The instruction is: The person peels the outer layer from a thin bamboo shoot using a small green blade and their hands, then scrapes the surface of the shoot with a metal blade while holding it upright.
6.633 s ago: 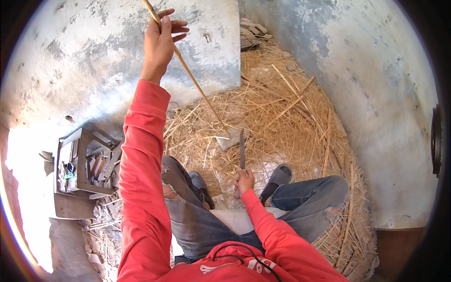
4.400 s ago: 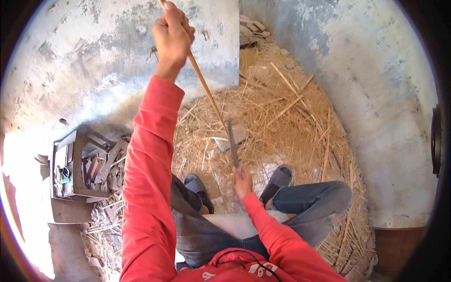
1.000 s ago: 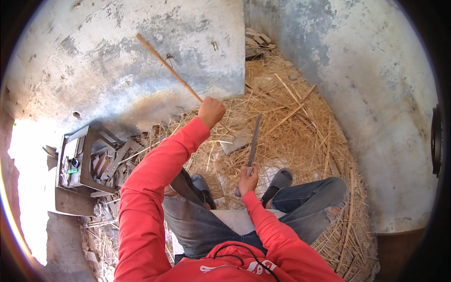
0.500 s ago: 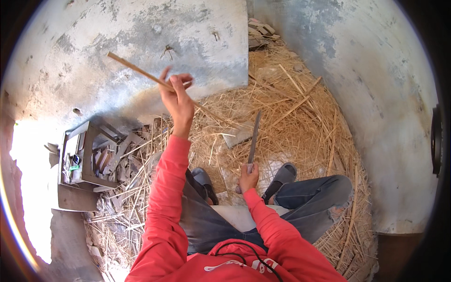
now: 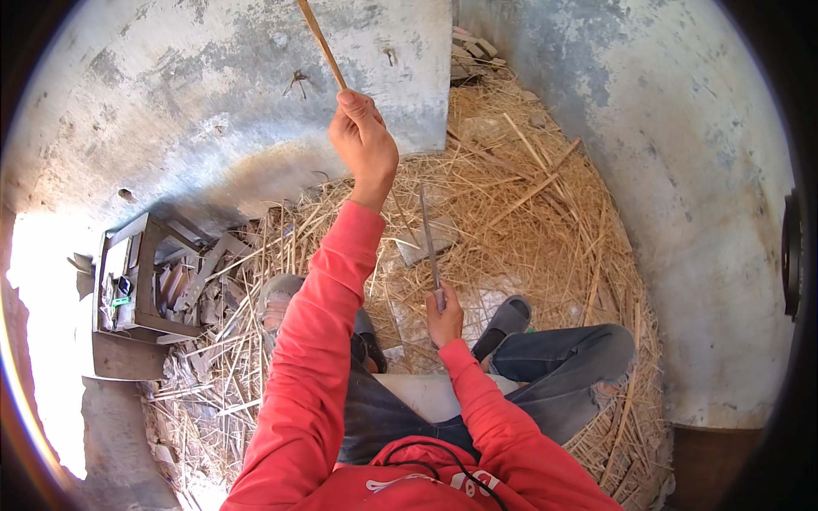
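Observation:
My left hand (image 5: 365, 143) is raised in front of the far wall, its fingers wrapped round a long, thin bamboo strip (image 5: 320, 43). The strip's upper part slants up and left past the top edge of the view. Below the wrist a thinner length appears to run toward the straw. Low between my knees, my right hand (image 5: 446, 320) grips the handle of a long, narrow-bladed knife (image 5: 429, 237). Its blade points away from me, over a flat pale slab (image 5: 417, 247) on the littered floor. Strip and blade look apart.
Bamboo shavings and strips (image 5: 545, 221) cover the floor. At left stands a wooden frame (image 5: 153, 281) with small items on it and scraps inside. Weathered walls (image 5: 682, 170) curve round. My sandalled feet flank the knife; a pale seat (image 5: 426, 397) shows between my legs.
My left hand has risen away and to the right, closing round the strip, which now stands steeper. My right hand has shifted slightly, and the knife tip has swung left.

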### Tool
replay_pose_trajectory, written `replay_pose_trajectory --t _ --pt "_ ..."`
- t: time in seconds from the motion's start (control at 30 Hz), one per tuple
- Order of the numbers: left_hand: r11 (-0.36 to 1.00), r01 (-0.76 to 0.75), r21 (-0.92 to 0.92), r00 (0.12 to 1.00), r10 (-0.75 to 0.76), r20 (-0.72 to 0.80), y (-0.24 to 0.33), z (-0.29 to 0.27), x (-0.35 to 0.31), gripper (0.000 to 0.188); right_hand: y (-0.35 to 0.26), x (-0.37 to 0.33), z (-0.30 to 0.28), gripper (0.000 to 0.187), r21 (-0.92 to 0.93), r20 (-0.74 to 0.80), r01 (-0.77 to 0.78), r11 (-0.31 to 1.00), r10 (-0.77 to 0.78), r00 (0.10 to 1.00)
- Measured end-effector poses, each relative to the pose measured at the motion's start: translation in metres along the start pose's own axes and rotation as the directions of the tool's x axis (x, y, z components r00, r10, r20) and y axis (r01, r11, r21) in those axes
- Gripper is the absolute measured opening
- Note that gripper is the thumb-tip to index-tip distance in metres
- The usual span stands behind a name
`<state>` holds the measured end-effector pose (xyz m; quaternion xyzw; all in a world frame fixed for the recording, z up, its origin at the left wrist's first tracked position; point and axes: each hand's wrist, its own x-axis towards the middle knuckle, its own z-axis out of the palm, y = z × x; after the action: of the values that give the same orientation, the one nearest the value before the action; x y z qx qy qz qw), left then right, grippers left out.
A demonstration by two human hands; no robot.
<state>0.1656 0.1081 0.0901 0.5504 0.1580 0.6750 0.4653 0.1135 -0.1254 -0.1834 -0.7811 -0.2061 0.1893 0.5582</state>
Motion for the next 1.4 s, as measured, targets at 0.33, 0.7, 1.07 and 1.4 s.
replay_pose_trajectory --t 0.33,0.7,1.07,1.4 --pt "0.997 -0.01 0.079 0.98 0.025 -0.196 -0.028 0.006 0.023 0.062 0.024 0.022 0.005 0.04 0.098 0.074 0.006 0.995 -0.013 0.997" --pt "0.992 -0.041 0.121 0.973 0.067 -0.221 -0.033 0.023 0.026 0.062 0.005 -0.001 0.011 0.041 0.236 0.041 -0.101 0.966 0.094 0.995" --pt "0.985 -0.046 0.166 0.972 0.082 -0.222 -0.038 0.022 0.031 0.062 -0.073 0.017 -0.003 0.043 0.314 -0.162 0.289 0.904 -0.249 0.955" --pt "0.984 -0.062 0.167 0.967 0.1 -0.233 -0.043 0.004 0.04 0.063 0.028 0.015 0.021 0.039 0.168 -0.001 0.016 0.986 -0.016 1.0"
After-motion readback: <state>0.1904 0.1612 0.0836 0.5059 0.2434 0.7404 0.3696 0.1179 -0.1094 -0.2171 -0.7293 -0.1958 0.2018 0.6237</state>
